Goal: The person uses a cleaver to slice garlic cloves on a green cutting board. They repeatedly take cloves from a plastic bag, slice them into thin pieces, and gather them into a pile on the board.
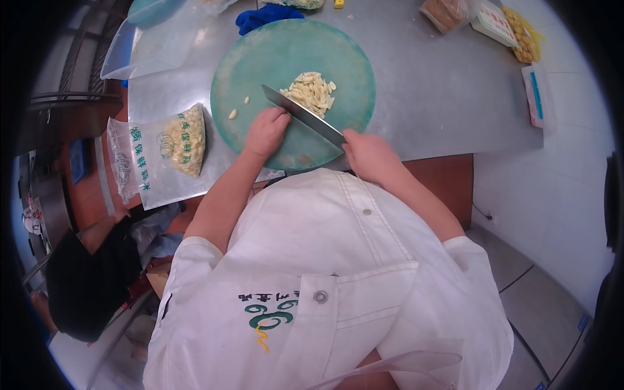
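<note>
A round green cutting board [292, 48] lies in front of me on a metal table. My right hand [368, 153] grips a cleaver [312, 119], whose handle is hidden in my fist. Its blade slants across the board from lower right to upper left. Just beyond the blade is a pile of sliced garlic [312, 91]. My left hand [267, 129] rests on the board with curled fingers close against the near side of the blade; whether they pinch a clove cannot be seen. Two loose garlic cloves [233, 114] lie left of the blade.
A plastic bag of peeled garlic [187, 141] lies on the metal table [424, 102] at left. Behind it stands a clear plastic bin [114, 58]; a blue cloth [263, 18] touches the board's far edge. Packages [495, 23] line the right side. Another person [92, 282] is at lower left.
</note>
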`<action>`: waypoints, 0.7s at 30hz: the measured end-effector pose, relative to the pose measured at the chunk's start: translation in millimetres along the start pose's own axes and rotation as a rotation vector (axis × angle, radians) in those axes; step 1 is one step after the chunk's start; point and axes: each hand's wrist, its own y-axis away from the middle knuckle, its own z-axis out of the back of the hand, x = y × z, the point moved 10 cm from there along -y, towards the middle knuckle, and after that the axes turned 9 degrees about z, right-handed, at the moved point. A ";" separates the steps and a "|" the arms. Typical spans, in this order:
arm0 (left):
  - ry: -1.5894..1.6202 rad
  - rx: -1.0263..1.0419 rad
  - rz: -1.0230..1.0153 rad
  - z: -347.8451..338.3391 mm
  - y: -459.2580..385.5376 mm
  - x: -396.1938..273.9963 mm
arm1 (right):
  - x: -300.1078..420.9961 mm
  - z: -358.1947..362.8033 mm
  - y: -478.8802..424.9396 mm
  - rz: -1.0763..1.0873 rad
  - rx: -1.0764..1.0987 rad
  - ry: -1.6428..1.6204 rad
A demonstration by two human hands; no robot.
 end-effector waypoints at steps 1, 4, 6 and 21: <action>0.002 -0.007 0.003 -0.6 0.9 0.5 | 1.0 2.5 1.7 0.003 -0.001 -0.005; 0.022 -0.003 0.007 -0.4 0.5 1.0 | -3.8 -6.2 -0.5 -0.038 0.028 0.001; 0.012 -0.009 -0.003 2.6 -1.0 -1.1 | -7.4 -12.2 -3.7 -0.038 0.011 -0.024; -0.170 -0.143 0.547 57.3 39.6 88.0 | -25.7 -27.0 11.0 -0.048 -0.044 -0.141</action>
